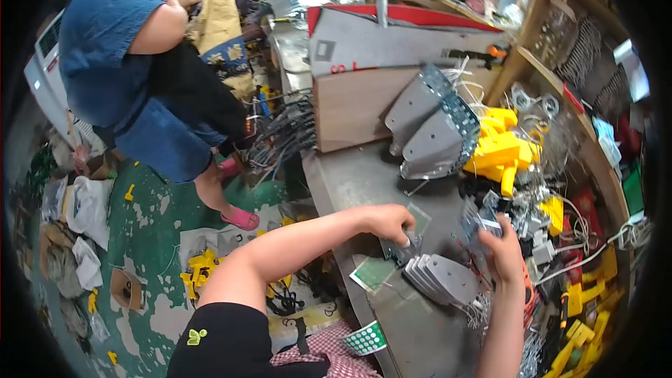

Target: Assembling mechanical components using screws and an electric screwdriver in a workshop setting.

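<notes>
My left hand [389, 225] is closed in a pinch at the upper end of a stack of grey tapered metal plates [441, 278] lying on the workbench. What exactly its fingers grip is too small to tell. My right hand [502, 248] is raised just right of the stack, thumb and fingers curled around a small shiny, partly see-through piece [481, 218] whose kind is unclear. Green-and-clear sheets [374, 273] lie left of the stack. Farther back, larger bundles of similar grey plates [428, 126] lean against a wooden board.
Yellow plastic parts [502, 147] and small metal pieces pile up along the bench's right side, with white cables [577, 259] among them. A wooden board [378, 108] stands at the back of the metal bench top [350, 175]. A person in blue [150, 98] stands at the left.
</notes>
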Available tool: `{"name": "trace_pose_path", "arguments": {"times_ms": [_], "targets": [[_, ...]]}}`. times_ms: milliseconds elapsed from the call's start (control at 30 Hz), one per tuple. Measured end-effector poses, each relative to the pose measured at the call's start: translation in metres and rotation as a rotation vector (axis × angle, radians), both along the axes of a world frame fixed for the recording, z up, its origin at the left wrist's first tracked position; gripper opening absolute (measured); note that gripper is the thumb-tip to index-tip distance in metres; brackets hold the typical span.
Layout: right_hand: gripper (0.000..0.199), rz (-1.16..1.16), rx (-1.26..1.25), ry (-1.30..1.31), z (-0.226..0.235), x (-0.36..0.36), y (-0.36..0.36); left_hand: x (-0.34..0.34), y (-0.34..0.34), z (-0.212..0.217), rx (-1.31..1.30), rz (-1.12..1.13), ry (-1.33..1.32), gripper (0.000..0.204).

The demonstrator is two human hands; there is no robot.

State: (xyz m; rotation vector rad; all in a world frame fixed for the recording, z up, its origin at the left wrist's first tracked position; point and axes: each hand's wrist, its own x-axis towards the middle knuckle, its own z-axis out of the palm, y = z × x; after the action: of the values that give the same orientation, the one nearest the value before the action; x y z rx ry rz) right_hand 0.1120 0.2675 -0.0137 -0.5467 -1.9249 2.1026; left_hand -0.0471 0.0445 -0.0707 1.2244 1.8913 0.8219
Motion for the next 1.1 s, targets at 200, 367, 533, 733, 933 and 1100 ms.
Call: {"name": "trace_pose_path", "arguments": {"times_ms": [200, 367, 533, 733, 933, 1100], "targets": [[0.071, -0.079, -0.099, 0.077, 0.012, 0.108, 0.001, -0.01, -0.023, 0.019, 0.089, 0.212, -0.135, 0.032], [0.055, -0.132, -0.2, -0.084, -0.009, 0.187, -0.012, 0.011, -0.031, 0.053, 0.46, 0.46, -0.468, 0.02], [0.054, -0.433, -0.369, -0.089, -0.03, 0.268, 0.005, 0.14, 0.079, 0.065, 0.447, 0.023, -0.546, 0.027], [0.068, -0.791, -0.088, -0.065, -0.03, 0.291, 0.038, 0.256, 0.186, 0.02, 0.489, 0.149, -0.339, 0.024], [0.056, -0.79, 0.322, -0.211, -0.062, 0.312, 0.115, 0.306, 0.258, -0.035, 0.584, 0.347, -0.238, 0.029], [0.054, -0.766, 0.71, -0.298, -0.089, 0.308, 0.137, 0.31, 0.238, -0.032, 0.652, 0.176, 0.049, 0.054]]}}
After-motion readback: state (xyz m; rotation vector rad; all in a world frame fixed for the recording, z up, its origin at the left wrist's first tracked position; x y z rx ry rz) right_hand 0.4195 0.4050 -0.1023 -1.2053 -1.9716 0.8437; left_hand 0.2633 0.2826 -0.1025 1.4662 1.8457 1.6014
